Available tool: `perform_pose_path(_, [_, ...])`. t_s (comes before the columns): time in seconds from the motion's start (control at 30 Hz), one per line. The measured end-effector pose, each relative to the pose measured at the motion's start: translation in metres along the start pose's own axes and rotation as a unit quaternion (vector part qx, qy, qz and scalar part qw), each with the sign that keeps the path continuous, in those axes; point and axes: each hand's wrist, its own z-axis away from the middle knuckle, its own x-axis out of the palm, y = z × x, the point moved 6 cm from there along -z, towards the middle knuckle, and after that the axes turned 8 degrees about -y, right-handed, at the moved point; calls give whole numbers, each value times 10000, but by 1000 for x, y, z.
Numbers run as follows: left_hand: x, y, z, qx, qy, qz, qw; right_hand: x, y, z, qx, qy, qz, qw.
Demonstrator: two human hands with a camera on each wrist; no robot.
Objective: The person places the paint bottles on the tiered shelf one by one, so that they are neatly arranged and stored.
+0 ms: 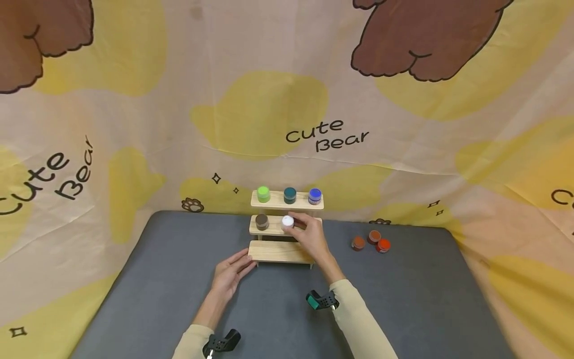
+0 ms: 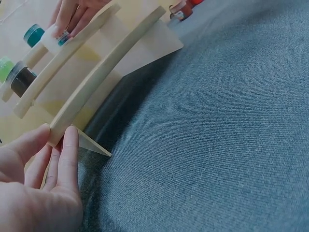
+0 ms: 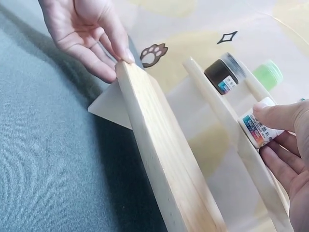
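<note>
A three-tier wooden rack point(image 1: 280, 252) stands on the grey cloth. With thumb and fingers my left hand point(image 1: 227, 274) pinches the left end of its lowest shelf; the left wrist view shows the thumb on top and fingers beneath. My right hand point(image 1: 309, 237) holds a small white paint jar point(image 3: 258, 123) by its sides, right at the middle shelf. To the left on that shelf is a dark brown paint jar point(image 1: 262, 222). On the top shelf sit a light green jar point(image 1: 263, 194), a dark teal jar point(image 1: 290, 195) and a blue jar point(image 1: 315, 196).
Right of the rack, two reddish-brown jars point(image 1: 358, 243) and an orange-red jar point(image 1: 383, 245) stand close together on the grey tabletop point(image 1: 412, 289). A printed cloth backdrop point(image 1: 260, 119) rises behind the table. Each wrist wears a dark strap.
</note>
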Motion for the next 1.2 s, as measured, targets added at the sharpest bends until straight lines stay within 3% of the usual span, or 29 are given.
perform_pose_path(0.53, [1,-1,-1,-10,-6,20,10000,-9,-3,4,117,-230,-57,9997])
perform_pose_path(0.83, [0,-1,0,-10,-40,58,10000,-36,-12,14,-161,-92,-336,9993])
perform_pose_path(1.2, [1,-3,-1,-5,-12,33,10000,-75,18,37,178,274,-17,9995])
